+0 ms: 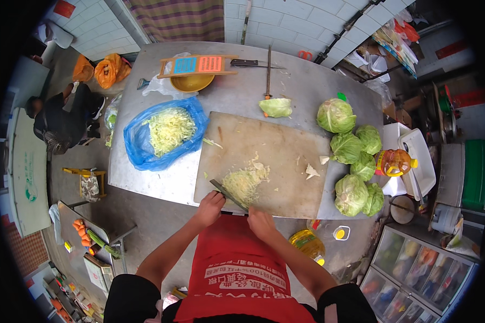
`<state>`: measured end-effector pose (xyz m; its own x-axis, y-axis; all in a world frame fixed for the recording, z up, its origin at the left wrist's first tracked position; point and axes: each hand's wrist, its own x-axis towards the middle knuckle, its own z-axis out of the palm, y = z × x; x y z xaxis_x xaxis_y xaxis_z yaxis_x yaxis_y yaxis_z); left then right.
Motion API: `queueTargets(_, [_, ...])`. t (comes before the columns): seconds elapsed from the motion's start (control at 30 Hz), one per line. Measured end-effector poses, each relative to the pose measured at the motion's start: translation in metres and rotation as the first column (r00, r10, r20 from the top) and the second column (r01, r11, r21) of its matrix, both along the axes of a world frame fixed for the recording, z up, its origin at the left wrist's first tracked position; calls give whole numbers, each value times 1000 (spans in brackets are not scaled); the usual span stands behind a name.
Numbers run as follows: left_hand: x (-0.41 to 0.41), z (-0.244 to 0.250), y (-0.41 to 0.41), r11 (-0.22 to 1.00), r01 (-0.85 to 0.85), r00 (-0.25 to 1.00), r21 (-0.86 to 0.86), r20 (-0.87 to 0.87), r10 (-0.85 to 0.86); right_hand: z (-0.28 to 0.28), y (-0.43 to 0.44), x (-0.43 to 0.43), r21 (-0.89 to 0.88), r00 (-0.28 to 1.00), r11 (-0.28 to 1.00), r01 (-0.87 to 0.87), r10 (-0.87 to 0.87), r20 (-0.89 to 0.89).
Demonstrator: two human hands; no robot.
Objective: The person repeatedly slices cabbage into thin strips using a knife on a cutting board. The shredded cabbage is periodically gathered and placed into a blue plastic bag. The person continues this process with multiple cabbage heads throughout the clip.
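A cleaver-like knife [228, 194] lies across the near part of a worn cutting board [283, 141], its blade seen nearly edge-on. My right hand [262, 224] is closed at the blade's right end, where the handle is hidden. Curled fingers of my left hand [211, 207] hold the blade near its middle. Just beyond the blade, shredded cabbage [244, 183] is heaped on the board. More shreds [171, 131] fill an open blue plastic bag [135, 151] to the left. White core pieces [311, 172] sit at the board's right side.
Several whole cabbages [349, 191] line the table's right side beside an oil bottle [394, 162]. A cut cabbage piece [275, 108], a sharpening steel [268, 72], a black-handled knife [246, 62] and a wooden-framed slicer [198, 66] over a yellow bowl [192, 83] lie farther back. A seated person [66, 117] is at left.
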<state>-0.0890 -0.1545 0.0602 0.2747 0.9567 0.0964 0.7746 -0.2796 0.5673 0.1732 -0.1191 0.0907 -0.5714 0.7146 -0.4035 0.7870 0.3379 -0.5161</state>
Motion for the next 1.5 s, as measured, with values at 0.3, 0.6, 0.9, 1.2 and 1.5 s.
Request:
queueTargets(0.3, [11,2,-5,993,-113,994,-40,-8,113,3,8,-33,-58,1000,998,15,-14,21])
queueTargets(0.6, [15,-3,-5,984,-172,985,-50,5,173,-9,17,-36,-44,1000,999,-14,13,-19])
queueTargets(0.9, [23,-4,-13,973,-225,974,-42,-6,225,-11,19,-39,-47,999,999,-18,15,-49])
queueTargets(1.2, [22,-11,-20,963,-266,964,-38,-21,266,-7,20,-45,-57,998,998,-31,28,-47])
queueTargets(1.5, [21,-15,-27,965,-260,965,-28,-33,259,-2,23,-47,-67,997,996,-59,56,-51])
